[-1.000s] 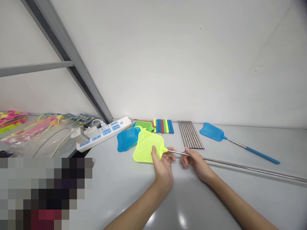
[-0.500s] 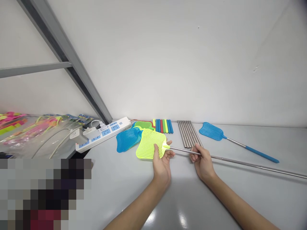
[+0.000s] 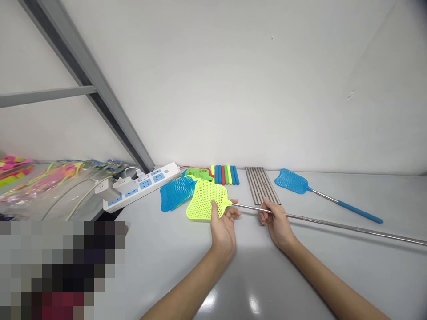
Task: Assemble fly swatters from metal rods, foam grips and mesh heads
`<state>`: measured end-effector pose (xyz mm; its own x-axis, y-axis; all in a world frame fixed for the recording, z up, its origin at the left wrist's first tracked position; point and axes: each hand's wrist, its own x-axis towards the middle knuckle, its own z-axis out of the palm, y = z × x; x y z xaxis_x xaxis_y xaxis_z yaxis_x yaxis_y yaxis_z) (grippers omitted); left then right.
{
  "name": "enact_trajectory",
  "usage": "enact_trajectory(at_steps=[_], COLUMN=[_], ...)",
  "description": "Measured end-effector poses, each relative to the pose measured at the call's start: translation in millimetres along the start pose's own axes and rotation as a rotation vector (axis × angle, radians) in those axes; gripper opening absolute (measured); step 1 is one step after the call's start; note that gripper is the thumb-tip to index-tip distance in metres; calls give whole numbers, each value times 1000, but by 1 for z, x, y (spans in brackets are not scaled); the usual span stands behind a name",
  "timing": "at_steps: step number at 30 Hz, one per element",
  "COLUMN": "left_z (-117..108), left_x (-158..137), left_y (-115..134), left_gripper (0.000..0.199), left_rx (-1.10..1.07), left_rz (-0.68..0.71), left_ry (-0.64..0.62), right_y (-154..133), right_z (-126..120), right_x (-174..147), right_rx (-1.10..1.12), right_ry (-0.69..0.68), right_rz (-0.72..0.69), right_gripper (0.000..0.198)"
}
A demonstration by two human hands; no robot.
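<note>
My left hand (image 3: 224, 224) holds the yellow fly swatter head (image 3: 206, 199) near its neck, thumb on the front of the mesh and the other fingers behind. From that neck a long, thin metal rod (image 3: 320, 222) runs off past the right edge of the view. Close to the head, my right hand (image 3: 276, 222) has its thumb and fingers closed round the rod. Just beyond the right hand lie several metal tubes (image 3: 262, 184) side by side. Blue swatter heads (image 3: 176, 194) lie partly behind the yellow one, beside a green swatter head (image 3: 197, 173).
Several coloured grip sleeves (image 3: 227, 175) lie in a row by the wall. A blue fly swatter (image 3: 293, 182) with a blue handle rests at right. A white power strip (image 3: 143, 186) with plugs stands at left, near plastic-bagged items (image 3: 50, 182). Pixelation hides the lower left.
The view has shifted slightly, so everything sits a little further left. Both hands keep their hold on the yellow swatter head and rod.
</note>
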<state>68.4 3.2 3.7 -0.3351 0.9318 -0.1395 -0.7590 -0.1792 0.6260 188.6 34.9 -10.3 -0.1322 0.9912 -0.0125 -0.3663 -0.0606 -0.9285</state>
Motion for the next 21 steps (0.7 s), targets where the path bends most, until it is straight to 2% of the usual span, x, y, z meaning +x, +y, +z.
enact_trajectory(at_steps=[7,13,21], left_z=[3,9,11], left_x=[-2,-3,-3], left_y=[0,2,4], left_gripper=[41,35,30], left_rx=[77,207,252], left_rz=[-1,54,22], left_ry=[13,72,139], right_y=[0,0,0], right_z=[0,-2,-2], right_x=[1,1,-1], right_rx=[-12,-12,-13], right_ry=[-6,-35,-60], right_rz=[13,1,-8], right_gripper=[42,42,43])
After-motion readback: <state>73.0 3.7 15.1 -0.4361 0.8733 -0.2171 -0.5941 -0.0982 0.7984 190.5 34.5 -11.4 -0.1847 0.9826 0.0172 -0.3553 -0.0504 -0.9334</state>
